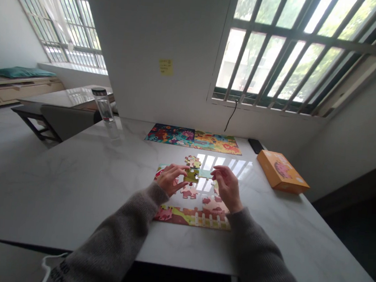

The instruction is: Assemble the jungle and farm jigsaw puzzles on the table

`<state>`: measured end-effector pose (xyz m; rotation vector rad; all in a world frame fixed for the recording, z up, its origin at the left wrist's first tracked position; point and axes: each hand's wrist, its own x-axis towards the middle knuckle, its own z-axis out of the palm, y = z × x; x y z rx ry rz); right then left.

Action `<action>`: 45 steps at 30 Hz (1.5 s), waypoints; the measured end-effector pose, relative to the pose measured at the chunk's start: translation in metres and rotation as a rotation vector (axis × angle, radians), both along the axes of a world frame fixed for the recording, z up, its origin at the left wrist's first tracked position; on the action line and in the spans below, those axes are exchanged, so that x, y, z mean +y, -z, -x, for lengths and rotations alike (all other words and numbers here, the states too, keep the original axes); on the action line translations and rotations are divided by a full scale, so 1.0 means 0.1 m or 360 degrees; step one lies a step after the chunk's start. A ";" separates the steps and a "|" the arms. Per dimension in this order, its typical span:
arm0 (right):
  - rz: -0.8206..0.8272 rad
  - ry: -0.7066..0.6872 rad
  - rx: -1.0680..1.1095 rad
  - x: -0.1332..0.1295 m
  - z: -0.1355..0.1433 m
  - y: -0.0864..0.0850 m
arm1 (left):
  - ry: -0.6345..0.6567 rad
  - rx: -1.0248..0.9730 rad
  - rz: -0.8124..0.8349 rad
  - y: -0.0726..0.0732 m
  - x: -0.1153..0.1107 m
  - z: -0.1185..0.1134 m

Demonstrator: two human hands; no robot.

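My left hand (172, 179) has its thumb and fingers curled at the left side of an olive-green puzzle piece (191, 176). A pale blue-green puzzle piece (205, 174) lies directly to its right, and the pinched fingers of my right hand (226, 187) are at its far end. Just beyond them is a small joined group of pieces (192, 161) with flowers. Nearer me lie a pink pig piece (189, 191) and a larger pink section (214, 204). The joined bottom strip (197, 217) shows a white fence; my hands partly cover the side pieces.
Two finished-looking colourful puzzle pictures, one dark (170, 134) and one yellow (218, 142), lie by the wall. An orange box (282, 171) and a black phone-like object (255, 146) are on the right. A clear bottle (104, 106) stands at the back left of the marble-patterned table (70, 191).
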<state>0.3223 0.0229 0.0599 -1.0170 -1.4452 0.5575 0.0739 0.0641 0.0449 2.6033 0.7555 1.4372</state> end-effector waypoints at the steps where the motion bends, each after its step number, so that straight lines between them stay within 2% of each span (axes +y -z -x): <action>1: -0.0019 0.0051 0.0034 0.00 -0.04 -0.02 | -0.0029 0.0025 -0.0007 0.01 0.01 0.01; 5: -0.0021 0.0222 0.0126 0.04 -0.18 -0.06 | -0.0134 0.0133 -0.0012 0.04 0.03 0.03; 11: 0.0029 0.0249 0.0081 0.07 -0.27 -0.01 | -0.0164 0.0220 0.0067 0.07 0.03 0.03; 14: 0.0025 0.0244 -0.0065 0.06 -0.26 0.02 | -0.0142 0.0244 0.0095 0.09 0.02 0.01; 19: -0.0025 0.0271 -0.0496 0.03 -0.21 0.04 | -0.0071 0.0229 0.0031 0.12 0.03 -0.01; 23: -0.0067 0.0164 -0.0645 0.01 -0.16 0.03 | -0.0057 0.0249 0.0026 0.13 0.05 0.00; 29: -0.0263 -0.0187 -0.0934 -0.08 0.01 0.07 | 0.0028 0.0237 0.0061 0.17 0.08 0.00; 34: -0.0186 -0.0329 -0.1096 -0.16 0.08 0.12 | 0.0085 0.0253 0.0172 0.21 0.05 -0.05; 38: -0.0136 -0.0348 -0.1045 -0.12 -0.05 0.16 | 0.0160 0.0288 0.0296 0.21 0.00 -0.09; 45: -0.0022 -0.0083 -0.1171 0.09 -0.46 0.35 | 0.0061 0.0512 0.0345 0.23 -0.03 -0.12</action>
